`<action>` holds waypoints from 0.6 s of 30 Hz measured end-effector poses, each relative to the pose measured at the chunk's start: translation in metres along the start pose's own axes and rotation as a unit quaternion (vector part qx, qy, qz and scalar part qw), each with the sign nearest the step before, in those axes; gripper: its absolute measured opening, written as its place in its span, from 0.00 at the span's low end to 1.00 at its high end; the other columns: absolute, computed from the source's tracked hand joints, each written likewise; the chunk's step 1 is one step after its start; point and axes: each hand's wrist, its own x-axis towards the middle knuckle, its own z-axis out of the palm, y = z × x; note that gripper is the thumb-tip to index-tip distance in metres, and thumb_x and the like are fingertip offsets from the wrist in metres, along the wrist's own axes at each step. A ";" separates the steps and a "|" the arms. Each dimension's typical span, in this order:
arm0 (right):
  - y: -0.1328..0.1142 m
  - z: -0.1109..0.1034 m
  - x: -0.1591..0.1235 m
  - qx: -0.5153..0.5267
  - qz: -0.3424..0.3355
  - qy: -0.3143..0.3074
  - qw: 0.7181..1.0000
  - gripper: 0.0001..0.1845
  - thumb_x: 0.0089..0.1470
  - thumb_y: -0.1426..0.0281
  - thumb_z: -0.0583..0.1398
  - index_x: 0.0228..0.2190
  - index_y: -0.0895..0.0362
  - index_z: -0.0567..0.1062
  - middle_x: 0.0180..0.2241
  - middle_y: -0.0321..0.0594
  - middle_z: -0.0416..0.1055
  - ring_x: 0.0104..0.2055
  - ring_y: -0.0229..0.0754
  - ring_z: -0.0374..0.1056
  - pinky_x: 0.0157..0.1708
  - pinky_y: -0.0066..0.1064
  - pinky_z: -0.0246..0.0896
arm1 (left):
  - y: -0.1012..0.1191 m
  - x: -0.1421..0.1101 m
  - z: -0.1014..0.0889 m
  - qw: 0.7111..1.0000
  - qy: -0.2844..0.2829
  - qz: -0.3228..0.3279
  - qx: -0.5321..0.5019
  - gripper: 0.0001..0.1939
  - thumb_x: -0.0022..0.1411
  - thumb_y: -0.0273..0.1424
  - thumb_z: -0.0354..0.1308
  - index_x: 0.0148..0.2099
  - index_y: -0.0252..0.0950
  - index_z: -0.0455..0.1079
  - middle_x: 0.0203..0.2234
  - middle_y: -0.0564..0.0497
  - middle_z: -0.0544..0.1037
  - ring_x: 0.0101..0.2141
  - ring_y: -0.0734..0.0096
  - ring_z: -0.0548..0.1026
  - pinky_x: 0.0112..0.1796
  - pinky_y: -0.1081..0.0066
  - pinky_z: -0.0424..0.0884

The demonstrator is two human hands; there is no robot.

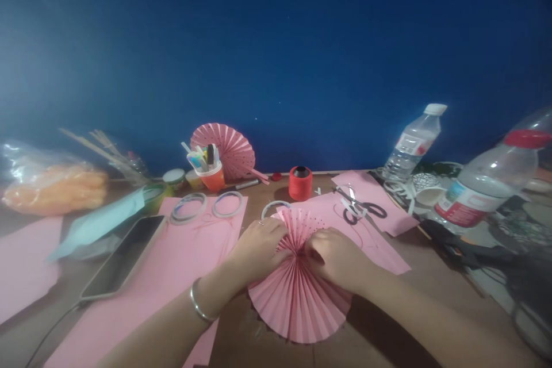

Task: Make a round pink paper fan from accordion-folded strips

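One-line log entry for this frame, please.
left hand: on pleated pink fan | right hand: on same fan, opposite side | scissors: on pink paper, untouched

Deep blue wall (276, 57), paler glow at left, brown tabletop (431, 310) against it

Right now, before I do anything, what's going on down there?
A person has the left hand and right hand at the middle of a round, pleated pink paper, fingers curled in towards its folds. It is fanned out over the table. A second pleated pink piece stands behind the cup of pens. To the right, scissors lie on pink paper; to the left is a phone.
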 end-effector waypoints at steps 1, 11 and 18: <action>0.000 0.000 0.000 0.003 0.001 0.001 1.000 0.05 0.44 0.76 0.56 0.22 0.56 0.71 0.23 0.34 0.69 0.27 0.37 0.62 0.31 0.29 0.51 | 0.000 0.000 0.000 1.000 -0.001 0.002 0.001 0.13 0.54 0.39 0.53 0.40 0.37 0.65 0.37 0.47 0.70 0.40 0.61 0.66 0.39 0.61 0.62; 0.001 -0.007 0.003 0.021 0.015 0.052 0.998 0.06 0.39 0.79 0.55 0.21 0.57 0.68 0.22 0.34 0.66 0.27 0.37 0.60 0.28 0.28 0.51 | -0.002 0.001 -0.009 0.981 0.153 -0.025 -0.119 0.12 0.58 0.33 0.48 0.45 0.39 0.63 0.46 0.47 0.66 0.48 0.61 0.62 0.48 0.60 0.57; -0.005 -0.017 0.006 0.130 0.051 0.199 0.970 0.05 0.48 0.78 0.54 0.24 0.58 0.67 0.24 0.35 0.66 0.26 0.36 0.62 0.26 0.27 0.58 | -0.044 0.007 -0.023 0.786 0.444 -0.200 -0.381 0.10 0.60 0.34 0.44 0.40 0.38 0.62 0.37 0.49 0.67 0.41 0.68 0.66 0.40 0.70 0.62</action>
